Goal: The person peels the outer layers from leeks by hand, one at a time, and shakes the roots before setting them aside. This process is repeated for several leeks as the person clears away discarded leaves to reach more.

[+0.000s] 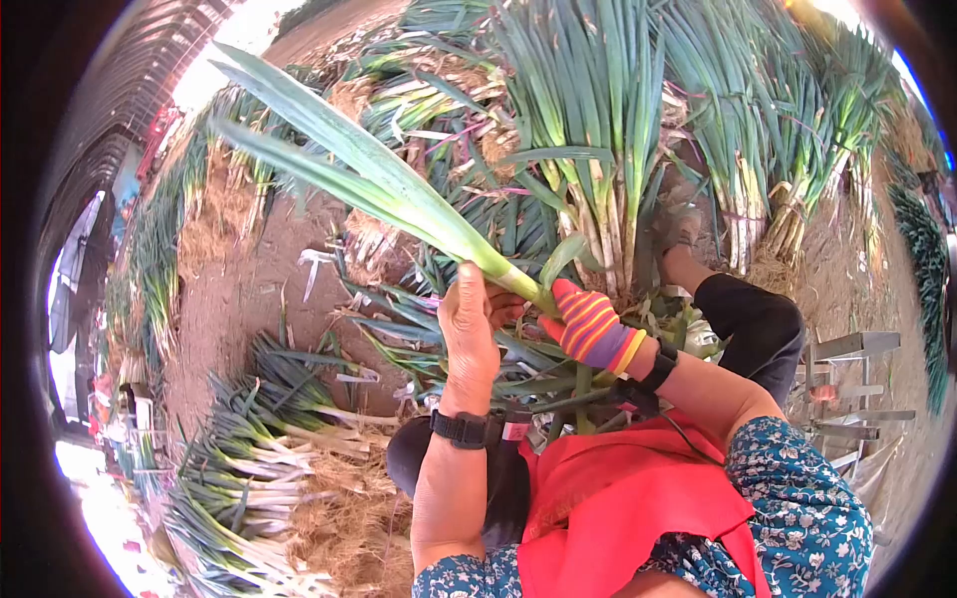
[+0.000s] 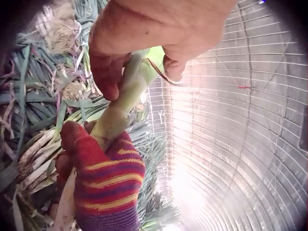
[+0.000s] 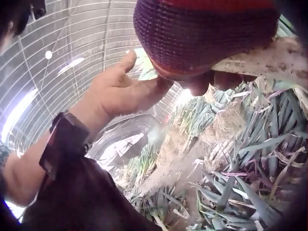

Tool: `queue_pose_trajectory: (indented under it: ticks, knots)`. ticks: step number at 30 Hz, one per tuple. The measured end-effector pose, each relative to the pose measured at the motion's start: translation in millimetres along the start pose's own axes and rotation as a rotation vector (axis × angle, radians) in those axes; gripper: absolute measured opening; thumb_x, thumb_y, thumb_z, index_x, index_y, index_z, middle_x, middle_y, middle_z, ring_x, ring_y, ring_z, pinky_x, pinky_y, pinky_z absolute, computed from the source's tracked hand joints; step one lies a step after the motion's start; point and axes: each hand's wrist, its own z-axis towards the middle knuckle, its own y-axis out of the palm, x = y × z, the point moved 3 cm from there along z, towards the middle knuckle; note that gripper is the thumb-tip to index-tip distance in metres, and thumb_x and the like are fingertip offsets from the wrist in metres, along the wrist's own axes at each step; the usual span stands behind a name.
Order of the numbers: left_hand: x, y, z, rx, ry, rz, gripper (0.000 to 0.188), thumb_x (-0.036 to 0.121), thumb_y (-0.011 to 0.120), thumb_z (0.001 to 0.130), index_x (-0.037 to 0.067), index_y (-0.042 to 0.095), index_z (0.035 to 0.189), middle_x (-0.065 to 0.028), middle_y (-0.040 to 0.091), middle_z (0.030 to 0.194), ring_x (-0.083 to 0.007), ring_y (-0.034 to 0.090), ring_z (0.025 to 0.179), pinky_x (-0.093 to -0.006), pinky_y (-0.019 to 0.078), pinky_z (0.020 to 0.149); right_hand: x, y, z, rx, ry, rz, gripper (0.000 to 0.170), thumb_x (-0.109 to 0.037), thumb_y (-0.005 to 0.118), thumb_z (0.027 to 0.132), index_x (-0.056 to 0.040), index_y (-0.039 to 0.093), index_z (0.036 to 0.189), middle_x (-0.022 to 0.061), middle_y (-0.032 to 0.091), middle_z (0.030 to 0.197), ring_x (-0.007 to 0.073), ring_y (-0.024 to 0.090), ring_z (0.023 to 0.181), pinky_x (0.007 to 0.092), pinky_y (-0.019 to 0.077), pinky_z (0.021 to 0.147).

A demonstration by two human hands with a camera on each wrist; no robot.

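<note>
A long leek (image 1: 399, 194) slants across the front of me, its green leaves pointing up and to the left. My bare left hand (image 1: 471, 324) holds it where the leaves meet the pale stalk, thumb on the near side. In the left wrist view the fingers and thumb straddle the stalk (image 2: 122, 98). Lower down, my right hand (image 1: 598, 327), in a striped knit glove, grips the stalk. A loose green leaf (image 1: 561, 259) curls up beside the glove. In the right wrist view a soil-flecked white length (image 3: 269, 62) extends from under the gloved hand.
Cut leeks with roots (image 1: 269, 478) lie in a pile at the lower left. Upright bundles (image 1: 588, 120) stand ahead, with more at the right. Loose leaves (image 1: 538, 369) cover the ground by my legs. A metal rack (image 1: 857, 389) stands at the right.
</note>
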Motion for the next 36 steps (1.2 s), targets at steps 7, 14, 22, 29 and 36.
queue_pose_trajectory:
  ticks: [7, 14, 22, 29, 36]
  knots:
    - [20.0, -38.2, -25.3, 0.017, 0.046, 0.163, 0.022, 0.02, 0.055, 0.089, 0.001, 0.057, 0.078, -0.0069, 0.06, 0.067, -0.0128, 0.053, 0.051, -0.0241, 0.045, 0.053, -34.1, 6.4, -5.7, 0.178, -0.183, -0.102, 0.03, -0.019, 0.066, 0.073, -0.003, 0.047, 0.091, 0.0186, 0.058, 0.076, 0.0382, 0.058, 0.069, 0.0441, 0.0447, 0.055]
    - [21.2, 1.3, -94.9, -0.888, -0.352, 0.492, 0.021, 0.018, 0.062, 0.083, -0.002, 0.066, 0.089, -0.0076, 0.063, 0.074, -0.0124, 0.061, 0.071, -0.0231, 0.048, 0.06, -30.6, 5.1, 1.4, 0.046, -0.208, -0.13, 0.033, -0.028, 0.063, 0.078, -0.0021, 0.051, 0.096, 0.0202, 0.059, 0.08, 0.038, 0.058, 0.07, 0.0456, 0.0439, 0.057]
    - [25.3, -40.9, -40.3, 0.09, 0.082, -0.04, 0.022, 0.017, 0.064, 0.083, 0.003, 0.055, 0.096, -0.0063, 0.058, 0.085, -0.0211, 0.061, 0.08, -0.0391, 0.0568, 0.065, -56.7, -11.0, -12.5, 0.049, -0.318, -0.025, 0.034, -0.026, 0.069, 0.074, -0.0022, 0.053, 0.093, 0.0183, 0.06, 0.085, 0.038, 0.059, 0.073, 0.0439, 0.0465, 0.059]
    - [17.6, -48.9, -33.3, 0.201, 0.118, -0.051, 0.018, 0.005, 0.064, 0.079, 0.0, 0.054, 0.093, -0.009, 0.06, 0.082, -0.0223, 0.063, 0.071, -0.0388, 0.0576, 0.057, -70.1, -4.1, 7.3, 0.208, -0.247, 0.441, 0.037, -0.018, 0.075, 0.066, 0.0003, 0.059, 0.094, 0.0203, 0.06, 0.092, 0.0399, 0.057, 0.09, 0.044, 0.0466, 0.074]
    - [26.1, -56.5, -42.7, 0.254, 0.109, -0.083, 0.015, 0.008, 0.065, 0.076, 0.0, 0.057, 0.087, -0.009, 0.062, 0.077, -0.0197, 0.063, 0.063, -0.0326, 0.0554, 0.052, -92.8, -13.3, 8.1, 0.319, -0.552, 0.272, 0.029, -0.012, 0.073, 0.06, -0.0025, 0.052, 0.078, 0.0173, 0.055, 0.079, 0.04, 0.053, 0.076, 0.0457, 0.0436, 0.063]
